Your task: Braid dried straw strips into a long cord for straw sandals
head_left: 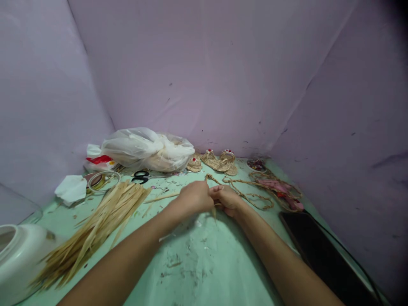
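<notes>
My left hand (195,197) and my right hand (228,199) meet over the middle of the table, fingers closed and almost touching. Both pinch the working end of a thin braided straw cord (251,196), whose finished length loops away to the right behind my right hand. A pale loose strand (164,197) runs out to the left of my left hand, and short straw ends hang below the fingers. The exact grip on the strands is hidden by the fingers. Left of my hands lies a bundle of dry flat straw strips (95,229).
Black-handled scissors (140,177) and a tape roll (104,182) lie behind the straw. At the back are a knotted white plastic bag (146,151), small woven straw slippers (216,163) and a bead bowl (256,165). A white jar (28,255) stands left; a black flat device (321,250) lies right.
</notes>
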Demonstrator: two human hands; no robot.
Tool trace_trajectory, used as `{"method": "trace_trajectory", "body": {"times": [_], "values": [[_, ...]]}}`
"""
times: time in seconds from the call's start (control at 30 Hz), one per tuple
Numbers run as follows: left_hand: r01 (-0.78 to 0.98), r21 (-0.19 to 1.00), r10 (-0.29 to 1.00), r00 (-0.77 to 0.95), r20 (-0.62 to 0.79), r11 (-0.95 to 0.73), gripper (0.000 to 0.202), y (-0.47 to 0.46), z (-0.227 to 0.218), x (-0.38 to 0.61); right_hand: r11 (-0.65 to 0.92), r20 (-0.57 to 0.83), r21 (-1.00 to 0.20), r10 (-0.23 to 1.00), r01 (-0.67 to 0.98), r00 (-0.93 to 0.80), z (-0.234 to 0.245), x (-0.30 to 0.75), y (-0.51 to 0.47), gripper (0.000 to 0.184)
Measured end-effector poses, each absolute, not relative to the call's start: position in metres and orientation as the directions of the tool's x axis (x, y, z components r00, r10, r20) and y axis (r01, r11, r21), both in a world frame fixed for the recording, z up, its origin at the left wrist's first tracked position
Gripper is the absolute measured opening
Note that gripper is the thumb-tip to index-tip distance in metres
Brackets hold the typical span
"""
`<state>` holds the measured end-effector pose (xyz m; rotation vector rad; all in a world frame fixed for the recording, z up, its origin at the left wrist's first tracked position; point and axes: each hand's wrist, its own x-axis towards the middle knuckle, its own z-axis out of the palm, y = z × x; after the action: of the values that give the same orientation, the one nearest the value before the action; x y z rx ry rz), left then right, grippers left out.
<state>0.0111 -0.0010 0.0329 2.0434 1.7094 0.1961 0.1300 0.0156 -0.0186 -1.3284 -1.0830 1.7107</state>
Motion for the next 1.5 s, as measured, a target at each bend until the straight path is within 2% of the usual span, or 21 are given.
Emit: {"method": "trace_trajectory", "body": {"times": [0.03,0.1,0.13,0.2,0.27,0.33,0.43,0.53,0.73,0.8,0.87,0.93,1.03,1.23,1.33,1.5], "values": [[0.897,0.43,0.97,0.184,-0.157,-0.101,0.018,0.005,0.036,0.006,-0.407,-0.386,-0.913,0.889,-0.038,-0.245,-0.018,0.13,0.016,0.006],[0.859,0.511,0.984,0.099,-0.15,-0.009,0.018,0.016,0.038,-0.003,-0.419,-0.397,-0.907,0.882,-0.035,-0.255,-0.018,0.131,0.016,0.002],[0.811,0.582,0.974,0.076,-0.212,0.064,0.021,0.02,0.037,-0.006,-0.423,-0.402,-0.905,0.881,-0.035,-0.25,-0.019,0.132,0.017,0.005],[0.685,0.697,0.902,0.137,-0.41,0.212,0.026,0.024,0.03,-0.008,-0.419,-0.398,-0.907,0.884,-0.035,-0.245,-0.022,0.132,0.018,0.009],[0.623,0.721,0.804,0.24,-0.545,0.302,0.02,0.025,0.021,-0.007,-0.404,-0.382,-0.914,0.885,-0.034,-0.266,-0.025,0.133,0.019,0.01],[0.652,0.699,0.772,0.269,-0.576,0.294,0.008,0.025,0.014,-0.007,-0.402,-0.381,-0.916,0.88,-0.017,-0.284,-0.026,0.133,0.02,0.008],[0.715,0.672,0.83,0.246,-0.501,0.194,0.011,0.025,0.01,-0.009,-0.369,-0.368,-0.928,0.896,0.046,-0.247,-0.024,0.131,0.018,0.004],[0.755,0.653,0.847,0.306,-0.435,0.063,0.012,0.024,0.015,-0.013,-0.34,-0.346,-0.938,0.918,0.065,-0.196,-0.019,0.128,0.014,0.006],[0.815,0.564,0.704,0.48,-0.523,-0.137,0.013,0.024,0.035,-0.032,-0.378,-0.375,-0.926,0.919,0.002,-0.125,-0.019,0.126,0.014,0.003],[0.844,0.518,0.771,0.42,-0.479,-0.138,0.015,0.031,0.042,-0.046,-0.384,-0.381,-0.923,0.916,0.0,-0.125,-0.022,0.127,0.016,0.001],[0.879,0.47,0.903,0.262,-0.342,-0.077,0.016,0.04,0.044,-0.058,-0.395,-0.392,-0.919,0.91,0.011,-0.136,-0.025,0.128,0.018,0.005],[0.894,0.447,0.967,0.142,-0.21,-0.034,0.018,0.048,0.039,-0.064,-0.398,-0.397,-0.917,0.906,0.024,-0.145,-0.027,0.129,0.019,0.007],[0.898,0.428,0.98,0.16,-0.117,-0.096,0.019,0.051,0.023,-0.058,-0.396,-0.395,-0.918,0.906,0.026,-0.149,-0.025,0.128,0.018,0.006],[0.941,0.288,0.978,0.202,-0.061,-0.176,0.016,0.043,0.003,-0.033,-0.413,-0.41,-0.911,0.901,0.003,-0.14,-0.018,0.127,0.015,0.004],[0.927,0.332,0.973,0.214,-0.086,-0.174,0.014,0.043,0.005,-0.034,-0.409,-0.405,-0.912,0.904,0.0,-0.133,-0.018,0.127,0.015,0.003],[0.794,0.604,0.919,0.283,-0.276,-0.063,0.015,0.042,0.015,-0.038,-0.414,-0.41,-0.91,0.904,-0.009,-0.125,-0.019,0.127,0.015,0.004]]}}
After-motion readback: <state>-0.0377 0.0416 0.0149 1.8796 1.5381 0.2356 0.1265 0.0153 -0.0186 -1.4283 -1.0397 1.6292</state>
